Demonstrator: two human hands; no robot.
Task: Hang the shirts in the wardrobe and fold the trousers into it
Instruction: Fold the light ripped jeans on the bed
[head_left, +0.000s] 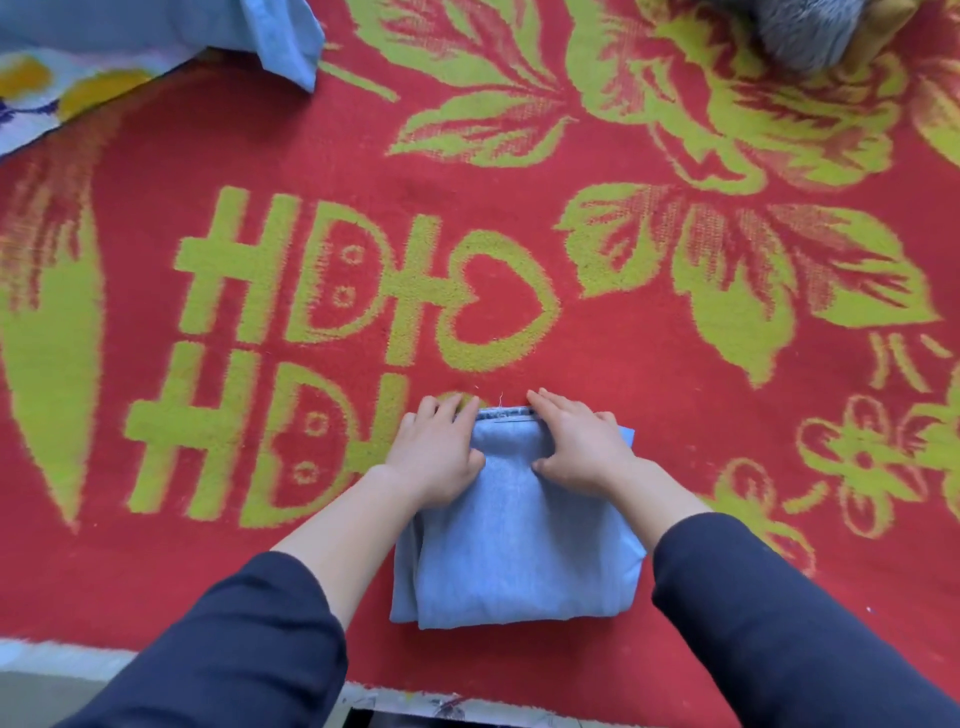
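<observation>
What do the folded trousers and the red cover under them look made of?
Folded trousers: light blue woven cotton, probably denim, matte; a stitched hem with a loose thread shows at the far edge. Red cover: napped blanket, fibre unclear; fuzzy pile blurs its green pattern.

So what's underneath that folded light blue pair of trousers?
The folded trousers lie on a red blanket with green flowers and lettering. The left hand and right hand rest on their far edge. The blanket's pattern beneath them, and anything between the folds, is covered.
</observation>
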